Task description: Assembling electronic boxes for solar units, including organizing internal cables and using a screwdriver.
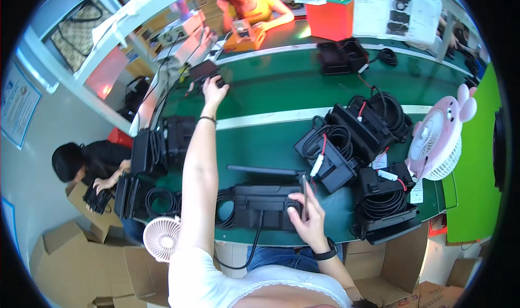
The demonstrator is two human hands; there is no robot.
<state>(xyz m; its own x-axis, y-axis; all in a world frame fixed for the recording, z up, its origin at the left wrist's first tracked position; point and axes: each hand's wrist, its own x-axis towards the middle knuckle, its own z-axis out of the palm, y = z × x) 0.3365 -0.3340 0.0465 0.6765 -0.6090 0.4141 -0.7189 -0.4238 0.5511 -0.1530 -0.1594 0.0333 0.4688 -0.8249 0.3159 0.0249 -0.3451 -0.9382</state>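
Observation:
My left arm stretches far across the table. At its end my left hand [215, 93] closes round a small black device [219, 81], just below a small dark screen [203, 69]. Much of that device is hidden by the fingers. Close to me, a black plastic case [265, 204] lies at the table's front edge with a cable running down from it. My right hand [309, 221] grips an upright flat black antenna [304, 191] at the right end of this case. A second long black antenna [260, 170] extends leftward behind the case.
Several black cases with coiled cables [330, 151] crowd the right, beside a pink fan [436, 137]. More black cases [149, 151] stand left. A small white fan [161, 238] sits by my left arm. Co-workers sit across the table [271, 96] and at left; cardboard boxes [81, 264] lie below.

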